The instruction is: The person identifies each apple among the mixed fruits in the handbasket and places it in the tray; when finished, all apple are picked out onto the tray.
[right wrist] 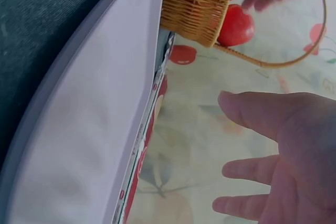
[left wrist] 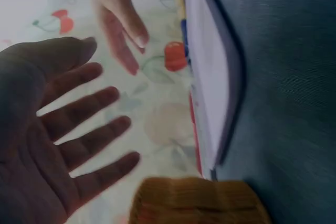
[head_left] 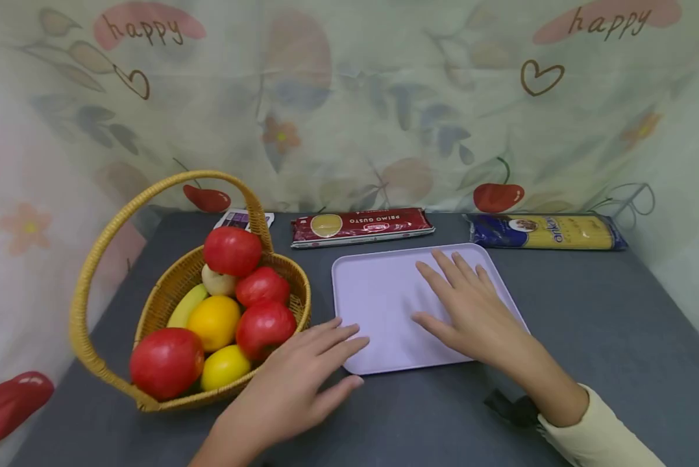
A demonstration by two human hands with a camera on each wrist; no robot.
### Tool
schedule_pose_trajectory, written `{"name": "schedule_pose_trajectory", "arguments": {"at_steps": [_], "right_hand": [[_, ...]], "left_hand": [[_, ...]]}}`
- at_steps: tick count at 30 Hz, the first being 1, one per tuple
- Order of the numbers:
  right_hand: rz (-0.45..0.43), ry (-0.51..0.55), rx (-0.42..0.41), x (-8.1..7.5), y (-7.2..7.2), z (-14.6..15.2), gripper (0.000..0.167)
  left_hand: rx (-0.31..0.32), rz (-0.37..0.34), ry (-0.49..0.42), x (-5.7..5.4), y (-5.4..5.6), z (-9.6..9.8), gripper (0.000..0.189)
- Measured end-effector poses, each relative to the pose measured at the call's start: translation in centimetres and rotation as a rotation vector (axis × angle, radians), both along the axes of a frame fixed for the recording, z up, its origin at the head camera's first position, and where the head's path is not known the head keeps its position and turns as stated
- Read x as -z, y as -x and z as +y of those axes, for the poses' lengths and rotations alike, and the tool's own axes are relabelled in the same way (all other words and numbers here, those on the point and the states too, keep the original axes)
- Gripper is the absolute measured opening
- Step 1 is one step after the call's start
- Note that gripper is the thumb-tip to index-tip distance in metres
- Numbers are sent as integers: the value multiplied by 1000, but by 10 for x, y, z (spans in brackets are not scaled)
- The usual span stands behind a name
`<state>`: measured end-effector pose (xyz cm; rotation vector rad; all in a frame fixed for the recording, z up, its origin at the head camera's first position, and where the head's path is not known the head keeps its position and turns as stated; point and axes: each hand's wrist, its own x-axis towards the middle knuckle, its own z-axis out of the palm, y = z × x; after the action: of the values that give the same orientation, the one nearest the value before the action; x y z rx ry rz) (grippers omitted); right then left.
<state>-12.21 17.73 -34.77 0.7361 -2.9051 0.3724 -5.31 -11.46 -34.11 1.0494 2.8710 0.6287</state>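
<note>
Left hand [head_left: 293, 376]: lower middle of head view, fingers apart, nothing gripped; beside basket's right rim.
Right hand [head_left: 472, 311]: right of centre, raised over tray, fingers spread, nothing gripped.
Handling: judged a bare-handed hover; best with fingers loose, left wrist clear of the rim. Fruit would want a cupped, full-finger hold, light pressure; top red one likely rolls if nudged.
Basket [head_left: 304, 285]: left of frame, upright on grey table [head_left: 407, 421]; tan weave, tall arched handle, well filled.
Fruit: all in basket. Lemon [head_left: 225, 368] at front, yellow; orange [head_left: 213, 323] mid, smooth; banana [head_left: 187, 306] left, partly covered; four red fruits [head_left: 266, 329], glossy; pale fruit [head_left: 217, 280] half hidden under the top red.
Tray [head_left: 384, 298]: centre, right of basket, apart from it; flat, pale lilac, rounded corners, low lip.
Packs: far table edge. Purple pack [head_left: 238, 218] behind handle, mostly hidden; red pack [head_left: 363, 227] upper middle; blue-yellow pack [head_left: 548, 232] upper right.
Cloth [head_left: 349, 130]: top of frame, printed backdrop.
</note>
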Motion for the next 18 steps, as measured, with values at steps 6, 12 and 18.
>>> {"name": "schedule_pose_trajectory", "arguments": {"at_steps": [6, 12, 18], "right_hand": [[36, 40, -33, 0, 3, -10, 70], [45, 91, -47, 3, 8, -20, 67], [29, 117, -29, 8, 10, -28, 65]], "left_hand": [[-51, 156, -166, 11, -14, -19, 40], [-236, 291, -267, 14, -31, -35, 37], [-446, 648, -601, 17, -49, -51, 27]]}}
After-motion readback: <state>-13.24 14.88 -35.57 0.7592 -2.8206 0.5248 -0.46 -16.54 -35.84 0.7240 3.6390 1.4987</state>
